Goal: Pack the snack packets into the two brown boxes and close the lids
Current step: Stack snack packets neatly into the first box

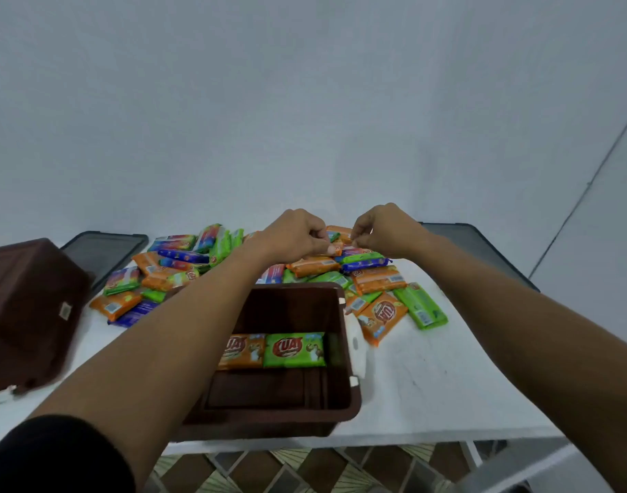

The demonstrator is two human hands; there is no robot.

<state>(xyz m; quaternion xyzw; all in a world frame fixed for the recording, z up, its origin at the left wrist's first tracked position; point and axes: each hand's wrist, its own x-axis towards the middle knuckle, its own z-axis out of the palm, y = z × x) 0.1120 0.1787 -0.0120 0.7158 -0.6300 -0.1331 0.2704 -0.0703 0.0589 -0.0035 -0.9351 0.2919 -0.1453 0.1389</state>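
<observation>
At the near edge of the white table, both forearms reach out over the open brown box to the heap of snack packets behind it. There the left hand and right hand have their fingers curled, pinching an orange packet at the top of the pile; how much of it each hand holds is hard to make out. To do this pick well, I would lift that packet straight up clear of its neighbours, so the loose ones do not slide, then bring it back low over the box's far rim. It should go down flat and in line with the row already begun, leaving no wasted gaps before the lid goes on. The open box holds only two packets, an orange one and a green one, lying side by side against its far wall, and the near half of the floor is bare. To the left, the second brown box sits tilted with its outside towards the camera, so its contents cannot be seen. Furthest back, two dark lids lie flat, one at the left and one at the right, well apart and neither on a box. Packing looks barely started.
</observation>
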